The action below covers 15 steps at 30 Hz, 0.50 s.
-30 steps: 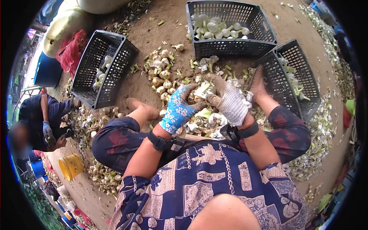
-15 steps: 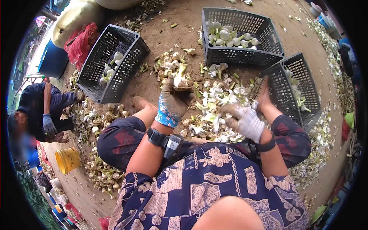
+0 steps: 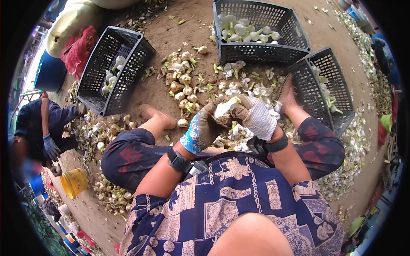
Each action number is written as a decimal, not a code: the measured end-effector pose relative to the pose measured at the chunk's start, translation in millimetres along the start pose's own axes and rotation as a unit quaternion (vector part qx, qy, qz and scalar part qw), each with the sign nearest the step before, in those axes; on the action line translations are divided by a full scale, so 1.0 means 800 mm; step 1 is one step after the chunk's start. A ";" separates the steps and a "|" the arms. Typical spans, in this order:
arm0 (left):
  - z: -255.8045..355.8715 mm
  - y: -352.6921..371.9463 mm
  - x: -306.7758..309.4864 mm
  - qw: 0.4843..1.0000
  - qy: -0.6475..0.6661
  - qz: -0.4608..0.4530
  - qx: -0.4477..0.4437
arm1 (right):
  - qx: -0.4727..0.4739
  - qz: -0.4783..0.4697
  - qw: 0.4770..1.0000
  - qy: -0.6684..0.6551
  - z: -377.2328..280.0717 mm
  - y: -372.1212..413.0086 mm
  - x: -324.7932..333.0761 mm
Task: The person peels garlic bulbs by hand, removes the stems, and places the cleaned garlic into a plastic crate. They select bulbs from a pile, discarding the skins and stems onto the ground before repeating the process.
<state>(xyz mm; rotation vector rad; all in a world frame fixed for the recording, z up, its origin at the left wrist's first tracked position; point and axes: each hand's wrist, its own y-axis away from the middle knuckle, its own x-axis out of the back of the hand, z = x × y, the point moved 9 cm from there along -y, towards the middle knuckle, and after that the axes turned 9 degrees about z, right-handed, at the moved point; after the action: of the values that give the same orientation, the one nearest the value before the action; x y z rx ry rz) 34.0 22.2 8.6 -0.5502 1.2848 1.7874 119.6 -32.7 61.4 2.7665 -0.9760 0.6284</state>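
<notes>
A garlic bulb [image 3: 224,112] with a short pale stem is between my two gloved hands, above the ground in front of my lap. My left hand [image 3: 206,126], in a dirty glove with a blue flowered cuff, is closed round its lower left side. The fingers of my right hand [image 3: 257,116], in a whitish knit glove, are curled against the bulb's right side; their tips are partly hidden. Just beyond lies a pile of unpeeled garlic bulbs [image 3: 184,81]. White peeled skins [image 3: 239,133] are scattered under and beside my hands.
Black crates holding white, peeled garlic stand at the left [image 3: 112,96], at the back [image 3: 260,54] and at the right [image 3: 318,91]. A co-worker [image 3: 45,128] sits at the left near a yellow bucket [image 3: 74,182]. A red net bag [image 3: 79,52] lies behind the left crate.
My left hand has brought the garlic bulb closer to my body and to the right. My right hand has risen from the skins to meet it. The view has shifted slightly.
</notes>
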 end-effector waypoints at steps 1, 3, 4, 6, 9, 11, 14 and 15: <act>-0.005 -0.001 -0.001 0.999 0.020 -0.024 0.018 | 0.001 -0.009 1.000 0.010 -0.001 0.002 0.000; -0.011 -0.001 -0.005 0.994 0.054 -0.070 0.057 | 0.014 -0.024 0.998 -0.047 -0.001 0.003 -0.003; -0.013 -0.001 -0.005 0.995 0.052 -0.070 0.057 | 0.014 -0.023 0.998 -0.048 0.000 0.005 -0.001; 0.003 0.000 -0.009 0.998 0.014 -0.062 -0.016 | 0.021 -0.011 0.994 -0.105 -0.013 0.006 0.008; 0.021 0.000 -0.019 0.994 0.005 -0.094 -0.060 | -0.062 -0.001 0.987 -0.146 -0.024 0.007 0.024; 0.023 -0.002 -0.017 0.992 -0.010 -0.104 -0.071 | -0.046 0.024 0.992 -0.111 -0.025 0.007 0.022; 0.020 -0.002 -0.017 0.993 -0.040 -0.084 -0.074 | -0.103 0.034 0.986 -0.126 -0.008 0.009 0.017; 0.020 -0.003 -0.014 0.990 -0.075 -0.077 -0.090 | -0.178 0.020 0.977 -0.117 -0.004 0.013 0.015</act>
<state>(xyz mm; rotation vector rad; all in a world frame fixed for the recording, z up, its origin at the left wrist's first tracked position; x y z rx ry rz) 44.0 33.0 22.2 -0.5869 0.9588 1.7889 120.9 -46.8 69.2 2.5393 -1.0702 0.1127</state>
